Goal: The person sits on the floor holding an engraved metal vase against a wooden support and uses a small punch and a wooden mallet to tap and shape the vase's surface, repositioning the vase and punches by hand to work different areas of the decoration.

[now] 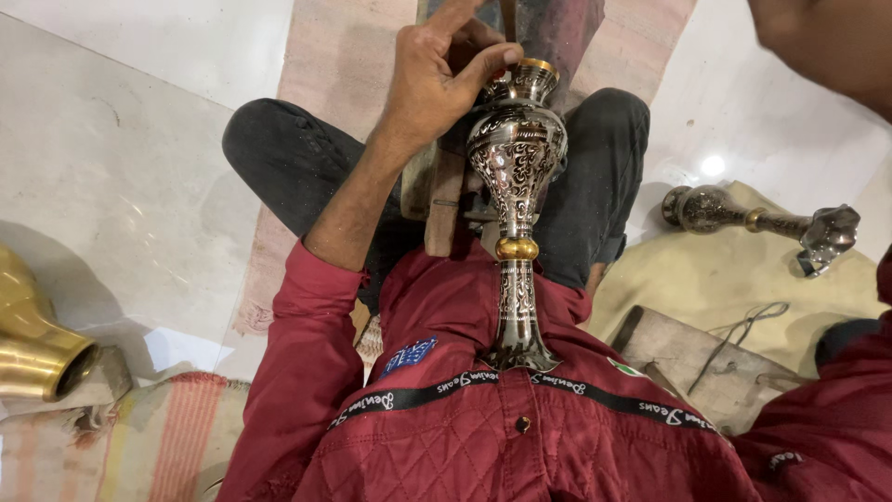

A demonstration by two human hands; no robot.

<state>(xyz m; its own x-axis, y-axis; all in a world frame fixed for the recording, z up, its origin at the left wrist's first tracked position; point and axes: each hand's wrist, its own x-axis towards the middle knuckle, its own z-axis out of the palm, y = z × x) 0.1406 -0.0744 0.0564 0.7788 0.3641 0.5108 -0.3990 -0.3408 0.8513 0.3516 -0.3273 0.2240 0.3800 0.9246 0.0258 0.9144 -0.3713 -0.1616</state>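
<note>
An engraved silver-and-black metal vase point(517, 177) with brass bands lies along my lap, its flared base pressed against my red jacket and its mouth pointing away. My left hand point(444, 76) grips the vase at its brass-rimmed mouth, thumb and fingers pinched on the rim. My right hand point(827, 42) is raised at the top right corner. It is blurred and partly cut off, apart from the vase, and I cannot tell whether it holds anything.
A wooden block point(446, 200) sits under the vase between my knees. A second engraved vase point(743, 218) lies on a beige cloth at right, near a wooden board point(697, 363) with wire. A brass vessel point(32, 344) stands at left by a striped rug point(158, 437).
</note>
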